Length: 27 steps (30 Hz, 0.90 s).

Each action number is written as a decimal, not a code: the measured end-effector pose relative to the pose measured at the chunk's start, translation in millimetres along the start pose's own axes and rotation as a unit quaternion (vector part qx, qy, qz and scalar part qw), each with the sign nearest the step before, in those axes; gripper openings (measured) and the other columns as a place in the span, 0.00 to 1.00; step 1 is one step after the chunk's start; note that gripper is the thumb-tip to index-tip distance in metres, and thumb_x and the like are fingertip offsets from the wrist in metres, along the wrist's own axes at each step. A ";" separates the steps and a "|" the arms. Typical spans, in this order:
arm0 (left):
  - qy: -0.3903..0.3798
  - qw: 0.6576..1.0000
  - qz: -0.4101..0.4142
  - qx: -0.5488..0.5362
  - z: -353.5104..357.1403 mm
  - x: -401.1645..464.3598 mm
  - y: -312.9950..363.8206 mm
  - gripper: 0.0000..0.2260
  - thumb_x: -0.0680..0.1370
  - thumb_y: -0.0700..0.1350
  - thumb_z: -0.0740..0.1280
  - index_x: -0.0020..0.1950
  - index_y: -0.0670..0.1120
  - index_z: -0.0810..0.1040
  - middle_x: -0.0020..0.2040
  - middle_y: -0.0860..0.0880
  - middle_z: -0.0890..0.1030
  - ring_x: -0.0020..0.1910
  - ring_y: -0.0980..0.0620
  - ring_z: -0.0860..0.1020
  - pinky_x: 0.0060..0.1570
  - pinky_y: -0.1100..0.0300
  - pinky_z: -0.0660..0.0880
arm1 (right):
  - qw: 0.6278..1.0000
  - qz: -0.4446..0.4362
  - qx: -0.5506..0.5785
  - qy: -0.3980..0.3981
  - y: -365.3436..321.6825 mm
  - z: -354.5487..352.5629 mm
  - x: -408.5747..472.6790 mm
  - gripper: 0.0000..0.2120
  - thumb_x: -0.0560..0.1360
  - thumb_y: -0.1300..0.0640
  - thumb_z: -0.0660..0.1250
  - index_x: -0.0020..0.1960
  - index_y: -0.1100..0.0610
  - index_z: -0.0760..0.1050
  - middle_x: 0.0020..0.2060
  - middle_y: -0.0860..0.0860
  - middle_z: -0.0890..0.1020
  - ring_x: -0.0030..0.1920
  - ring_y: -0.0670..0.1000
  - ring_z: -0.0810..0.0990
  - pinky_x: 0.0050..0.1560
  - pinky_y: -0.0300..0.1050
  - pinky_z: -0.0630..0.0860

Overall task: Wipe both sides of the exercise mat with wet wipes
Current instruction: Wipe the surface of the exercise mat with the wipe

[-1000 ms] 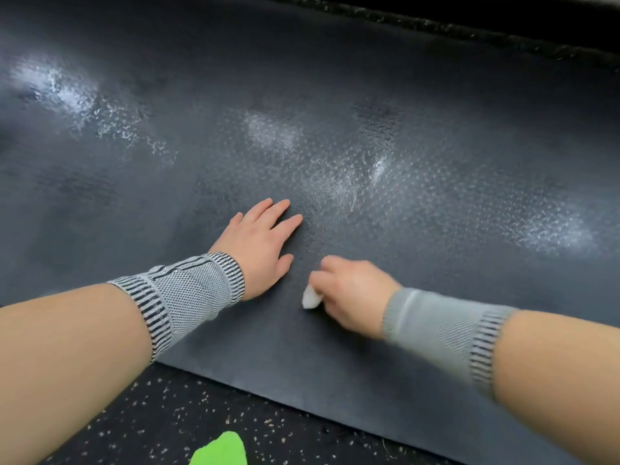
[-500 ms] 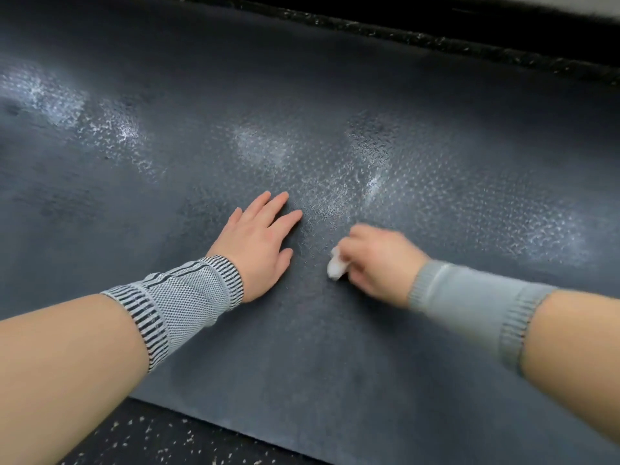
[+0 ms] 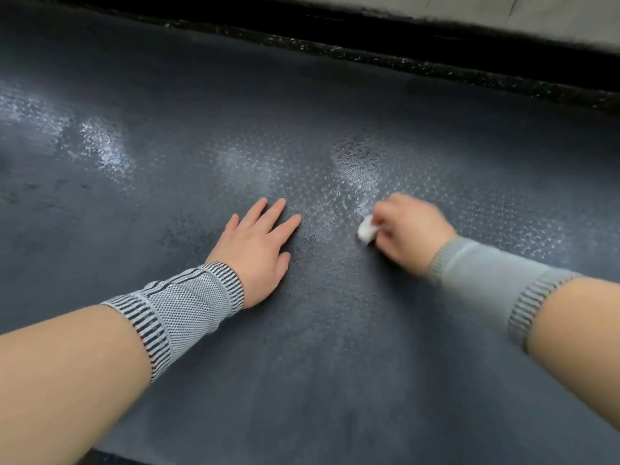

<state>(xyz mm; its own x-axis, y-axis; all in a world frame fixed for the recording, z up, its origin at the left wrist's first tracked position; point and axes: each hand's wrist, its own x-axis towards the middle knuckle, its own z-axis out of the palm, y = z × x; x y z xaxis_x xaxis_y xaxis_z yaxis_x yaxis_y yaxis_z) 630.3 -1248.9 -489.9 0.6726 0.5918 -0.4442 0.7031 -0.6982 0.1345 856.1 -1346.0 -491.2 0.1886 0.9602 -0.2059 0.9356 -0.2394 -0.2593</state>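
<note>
The exercise mat [image 3: 335,380] fills nearly the whole view, a dark blue-grey sheet lying flat with a fine raised grain of small pebbled bumps. Wet patches shine pale across its middle and towards its left edge, where the grain catches the light; the nearer part looks dull and matte. Beyond the mat's far edge runs a strip of black speckled floor [image 3: 436,65], rubbery in look with white flecks, and past that, at the top right, a pale grey surface [image 3: 503,11] that cannot be made out further. A sliver of the same dark floor shows below the mat's near edge at the bottom left.

Two bare forearms reach in from the near side, each with a knitted grey wrist sleeve: the left one [image 3: 181,307] is mesh-patterned with dark ribbed stripes at both ends, the right one [image 3: 486,280] plainer grey with a ribbed cuff.

The left hand [image 3: 258,253] lies palm down on the mat near its middle, fingers straight and slightly spread, thumb out to the side. The right hand [image 3: 409,233], blurred, is just to the right of it, fingers curled round a small white wet wipe [image 3: 367,230] bunched into a wad and held down against the mat at the edge of a shiny wet streak.
</note>
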 end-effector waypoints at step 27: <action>-0.045 0.996 -0.050 0.051 -51.8 99.4 6.5 0.31 0.83 0.58 0.52 0.81 0.52 0.41 0.80 0.46 0.39 0.79 0.43 0.42 0.77 0.44 0.52 | 0.983 0.164 -0.003 0.080 40.9 -30.9 85.6 0.07 0.75 0.57 0.61 0.52 0.55 0.74 0.49 0.54 0.76 0.52 0.58 0.76 0.46 0.44 0.67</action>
<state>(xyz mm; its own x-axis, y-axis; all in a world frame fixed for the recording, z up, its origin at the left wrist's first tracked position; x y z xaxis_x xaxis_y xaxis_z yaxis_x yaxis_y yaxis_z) 713.6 -1173.8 -487.3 0.5738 0.6259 -0.5283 0.7357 -0.6773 -0.0034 919.8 -1269.1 -490.3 0.5251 0.8417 -0.1255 0.8181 -0.5399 -0.1978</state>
